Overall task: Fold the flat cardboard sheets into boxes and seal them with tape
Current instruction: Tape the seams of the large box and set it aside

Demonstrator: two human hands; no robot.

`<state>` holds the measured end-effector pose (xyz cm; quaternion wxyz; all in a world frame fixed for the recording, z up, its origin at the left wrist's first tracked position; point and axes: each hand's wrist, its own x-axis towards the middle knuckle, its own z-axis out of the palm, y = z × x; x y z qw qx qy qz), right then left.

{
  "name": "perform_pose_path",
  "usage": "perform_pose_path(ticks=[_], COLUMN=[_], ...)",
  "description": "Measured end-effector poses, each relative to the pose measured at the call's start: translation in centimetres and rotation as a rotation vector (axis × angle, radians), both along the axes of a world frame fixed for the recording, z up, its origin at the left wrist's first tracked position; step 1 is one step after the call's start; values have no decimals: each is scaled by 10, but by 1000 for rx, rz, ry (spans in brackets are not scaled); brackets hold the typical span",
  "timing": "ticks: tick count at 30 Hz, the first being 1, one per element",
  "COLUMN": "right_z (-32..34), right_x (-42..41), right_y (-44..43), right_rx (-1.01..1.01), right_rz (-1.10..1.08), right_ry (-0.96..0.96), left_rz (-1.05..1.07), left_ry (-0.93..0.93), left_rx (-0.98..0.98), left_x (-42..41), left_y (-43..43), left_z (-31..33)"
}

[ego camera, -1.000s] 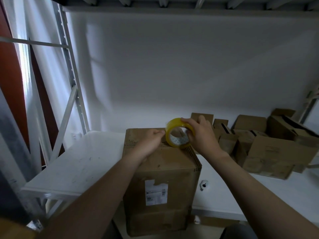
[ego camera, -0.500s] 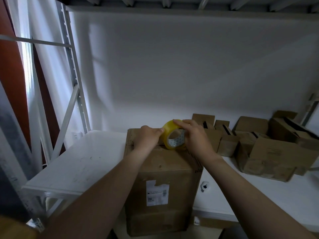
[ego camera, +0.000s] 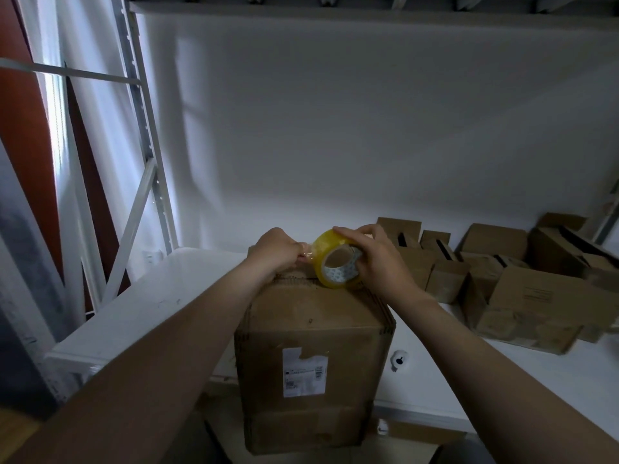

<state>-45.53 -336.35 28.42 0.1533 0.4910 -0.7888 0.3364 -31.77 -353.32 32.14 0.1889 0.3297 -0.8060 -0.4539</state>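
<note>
A brown cardboard box (ego camera: 311,356) with a white label on its near side stands against the front edge of the white shelf (ego camera: 140,306). On its top, at the far edge, a yellow tape roll (ego camera: 330,272) stands on its rim. My right hand (ego camera: 378,259) grips the roll from the right and above. My left hand (ego camera: 278,249) rests on the box top left of the roll and pinches the loose tape end, a short strip stretched between hand and roll.
Several folded brown boxes (ego camera: 522,286) crowd the shelf's right back. A small white object (ego camera: 400,360) lies on the shelf right of the box. White rack uprights (ego camera: 147,152) rise at the left. Another shelf runs overhead.
The left hand has taken hold of the tape end and drawn a short strip leftward off the roll. The right hand and roll have shifted slightly toward the box's far edge.
</note>
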Motion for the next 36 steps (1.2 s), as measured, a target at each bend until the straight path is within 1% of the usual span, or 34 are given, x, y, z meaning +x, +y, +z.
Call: perform_pose_path(ticks=[3,6,8,9,12,15,16,19,21,24,26,30,32,34,36], right_z=[1,-3,-6,-6,-5,-5,-6,-6,-7,-8,-8,-6,-2,3,5], right_x=[5,3,0,-1,1,4,5,6,7,9,9,10,16,22,23], right_y=[-4,-5,-3,-3,-6,-12,-14,-15,-14,-13,-12,-13,-12,-14,-19], right_rx=[-19,-44,-62,-64,-77,-92,-97,-118,-154,-176,-154,-83,-26,28,31], right_rz=[51,48,37,41,80,96,101,98,91,82,68,74,72,73,97], right_ry=[-61,-58,-66,-74,-86,-97,-105,-137,-164,-193,-164,4,75,132,116], left_rz=[-36,70,145,143,24,-89,-93,-144,-210,-214,-207,-167,-183,-191,-175], left_ry=[-17,-6,71,105,121,30,0,-125,-98,1,32,35,40,42,48], left_rx=[-13,-24,70,119,213,280,272,144,190,255,246,88,22,3,35], left_x=[4,10,24,32,47,33,27,14,9,4,3,9,14,24,33], left_y=[-2,-18,-35,-39,-23,-3,0,8,14,17,14,5,-3,-13,-20], left_z=[7,17,27,30,30,8,0,-17,-21,-20,-19,-7,-1,1,-3])
